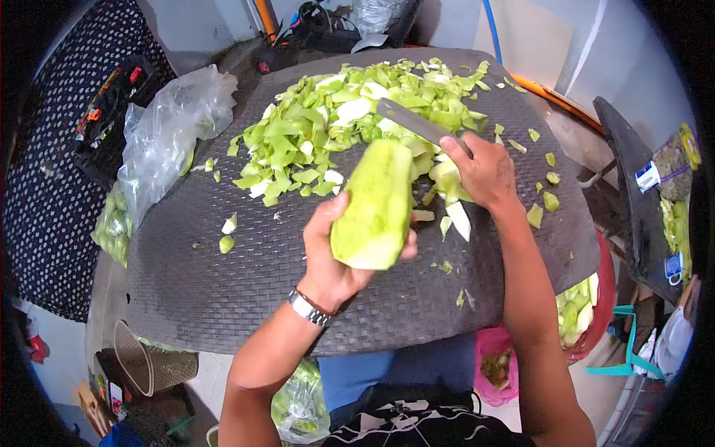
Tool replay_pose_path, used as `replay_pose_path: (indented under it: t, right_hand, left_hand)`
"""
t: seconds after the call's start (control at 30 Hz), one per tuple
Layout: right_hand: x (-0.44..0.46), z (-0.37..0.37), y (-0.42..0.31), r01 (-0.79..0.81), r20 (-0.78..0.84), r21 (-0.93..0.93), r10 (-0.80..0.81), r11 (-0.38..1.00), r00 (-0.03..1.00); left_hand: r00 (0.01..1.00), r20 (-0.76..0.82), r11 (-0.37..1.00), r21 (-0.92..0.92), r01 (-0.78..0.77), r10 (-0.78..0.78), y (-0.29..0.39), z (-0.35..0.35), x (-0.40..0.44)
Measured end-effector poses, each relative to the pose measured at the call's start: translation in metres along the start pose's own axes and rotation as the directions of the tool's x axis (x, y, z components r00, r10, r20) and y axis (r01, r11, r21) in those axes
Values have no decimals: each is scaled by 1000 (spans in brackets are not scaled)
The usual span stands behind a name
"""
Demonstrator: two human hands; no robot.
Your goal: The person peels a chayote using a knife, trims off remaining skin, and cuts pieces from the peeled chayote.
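A large pale green peeled fruit or vegetable (375, 205) rests in my left hand (331, 242), its wide cut end toward me and my fingers wrapped round its lower part. My right hand (482, 167) grips a knife (413, 121), whose broad blade points up and to the left, above the far end of the peeled piece and not touching it. Behind both hands a wide heap of green and whitish peelings (298, 138) is spread over the dark woven table (201, 276). Small scraps lie to the right of my right hand.
Clear plastic bags (175, 123) lie at the table's left edge. A red basin (607, 298) with pale green pieces stands below right, beside a pink bag (495, 365). A beige basket (153, 365) is at lower left; a turquoise stool (629, 346) and dark chair (633, 179) are at right.
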State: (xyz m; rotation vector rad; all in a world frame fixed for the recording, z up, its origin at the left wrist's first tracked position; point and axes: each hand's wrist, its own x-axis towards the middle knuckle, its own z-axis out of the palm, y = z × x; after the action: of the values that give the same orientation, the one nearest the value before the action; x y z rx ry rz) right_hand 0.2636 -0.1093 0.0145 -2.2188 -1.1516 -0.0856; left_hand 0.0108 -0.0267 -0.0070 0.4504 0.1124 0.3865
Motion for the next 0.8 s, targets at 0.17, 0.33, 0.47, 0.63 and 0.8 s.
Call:
replay_pose_path:
  t: [0.17,0.33,0.47,0.63,0.8]
  right_hand:
    - [-12,-2,-16,-11,73,17,10,1000,997]
    - [-36,-1,-43,194,144,251,-235,948,961]
    - [-61,9,-63,451,173,227,-491,863,853]
    - [-70,21,-70,523,76,224,-550,822,832]
    - [-68,18,-65,553,107,211,-581,806,807]
  left_hand:
    - [952,-227,972,157,-175,208,14,5,5]
    - [958,-208,977,119,-175,196,22,-2,2]
    - [948,-273,985,106,-136,160,17,-11,4]
    - [940,-283,977,149,-153,191,12,-3,1]
    - [940,-269,967,199,-157,208,7,5,0]
